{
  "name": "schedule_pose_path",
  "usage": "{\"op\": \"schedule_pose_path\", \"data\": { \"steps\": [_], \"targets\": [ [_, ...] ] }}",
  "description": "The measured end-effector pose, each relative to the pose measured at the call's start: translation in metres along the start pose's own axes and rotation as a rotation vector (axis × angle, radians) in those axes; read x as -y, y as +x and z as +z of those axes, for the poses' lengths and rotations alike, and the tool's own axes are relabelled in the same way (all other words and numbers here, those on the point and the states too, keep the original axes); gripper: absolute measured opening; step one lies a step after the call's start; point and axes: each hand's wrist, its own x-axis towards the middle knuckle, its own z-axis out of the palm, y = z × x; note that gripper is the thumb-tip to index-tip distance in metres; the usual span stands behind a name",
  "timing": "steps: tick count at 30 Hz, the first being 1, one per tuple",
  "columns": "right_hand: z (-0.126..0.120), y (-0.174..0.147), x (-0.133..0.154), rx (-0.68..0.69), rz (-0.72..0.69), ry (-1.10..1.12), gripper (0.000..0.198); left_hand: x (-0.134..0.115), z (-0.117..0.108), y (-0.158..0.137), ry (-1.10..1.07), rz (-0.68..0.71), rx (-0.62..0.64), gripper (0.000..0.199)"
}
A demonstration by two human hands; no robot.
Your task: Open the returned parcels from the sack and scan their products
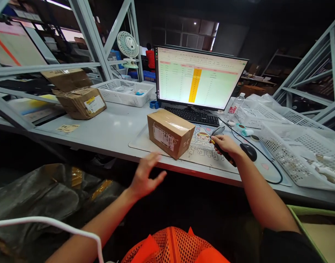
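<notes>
Off to the left, a creased carton [81,106] with a raised flap sits on the gray desk [115,126], beside a white perforated basket [119,97]. Next comes the left hand [145,177], slightly blurred at the desk's front edge, its fingers spread and gripping nothing. Just beyond it, a closed cardboard box [171,124] stands on a printed mat [140,142], its labeled side facing forward, in front of the monitor [175,80] and keyboard [196,116]. To the box's right, the right hand [224,145] has its fingers wrapped around a black-handled cutter [229,158], over the mat. Farther right lie a black mouse [249,152] and another white basket [282,155].
</notes>
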Motion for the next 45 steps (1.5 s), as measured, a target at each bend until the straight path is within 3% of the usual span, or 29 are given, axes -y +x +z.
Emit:
{"op": "schedule_pose_path", "data": {
  "steps": [2, 3, 5, 8, 12, 14, 19, 25, 31, 36, 42, 45],
  "targets": [
    [0.007, 0.002, 0.006, 0.008, -0.006, 0.020, 0.031, 0.035, -0.008, 0.031, 0.060, -0.142, -0.221, 0.074],
    [0.011, 0.003, 0.011, 0.017, -0.017, 0.027, 0.031, 0.056, -0.009, 0.047, 0.003, -0.272, -0.243, 0.086],
    [0.021, 0.002, 0.022, 0.033, -0.053, 0.030, 0.031, 0.093, -0.004, 0.073, -0.226, -0.533, -0.169, 0.113],
    [0.034, -0.002, 0.040, 0.053, -0.112, 0.061, 0.032, 0.122, 0.007, 0.088, -0.502, -0.710, 0.007, 0.128],
    [0.039, 0.001, 0.054, 0.047, -0.153, 0.114, 0.034, 0.121, 0.008, 0.071, -0.412, -0.709, -0.039, 0.112],
    [0.037, 0.005, 0.058, 0.043, -0.150, 0.108, 0.033, 0.119, 0.001, 0.061, -0.420, -0.696, -0.045, 0.113],
    [0.030, 0.016, 0.065, 0.053, -0.150, 0.096, 0.033, 0.124, -0.006, 0.067, -0.528, -0.641, 0.118, 0.137],
    [0.027, 0.025, 0.072, 0.070, -0.100, 0.084, 0.034, 0.117, 0.004, 0.085, -0.658, -0.690, 0.290, 0.121],
    [0.028, 0.023, 0.075, 0.078, -0.076, 0.063, 0.035, 0.118, 0.006, 0.081, -0.597, -0.697, 0.267, 0.107],
    [0.035, 0.001, 0.077, 0.109, -0.070, 0.059, 0.035, 0.120, 0.008, 0.080, -0.544, -0.660, 0.256, 0.101],
    [0.023, -0.027, 0.070, 0.160, -0.121, -0.101, 0.036, 0.114, 0.010, 0.078, -0.573, -0.642, 0.237, 0.099],
    [0.004, -0.025, 0.077, 0.026, -0.221, -0.370, 0.033, 0.112, 0.008, 0.077, -0.613, -0.634, 0.244, 0.100]
  ]
}}
